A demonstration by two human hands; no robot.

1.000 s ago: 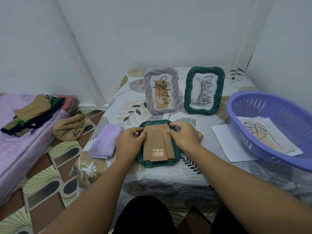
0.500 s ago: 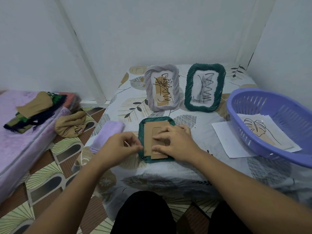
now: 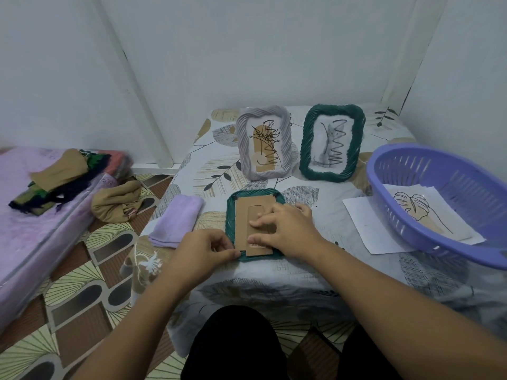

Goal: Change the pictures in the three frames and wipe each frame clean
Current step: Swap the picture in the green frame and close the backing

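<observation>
Lying face down near the table's front edge, the green frame (image 3: 253, 224) needed steadying: right hand (image 3: 285, 229) pressed flat on its cardboard backing (image 3: 242, 223), left hand (image 3: 204, 249) fingers pinching the lower-left corner tab.

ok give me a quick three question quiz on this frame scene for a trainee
1. True or false: the face-down green frame lies nearer the person than the two standing frames.
2. Which hand lies flat on the cardboard backing? A) left hand B) right hand
3. Fill in: the leaf drawing lies inside the purple ____.

Key: 1 true; 2 B; 3 basket
</observation>
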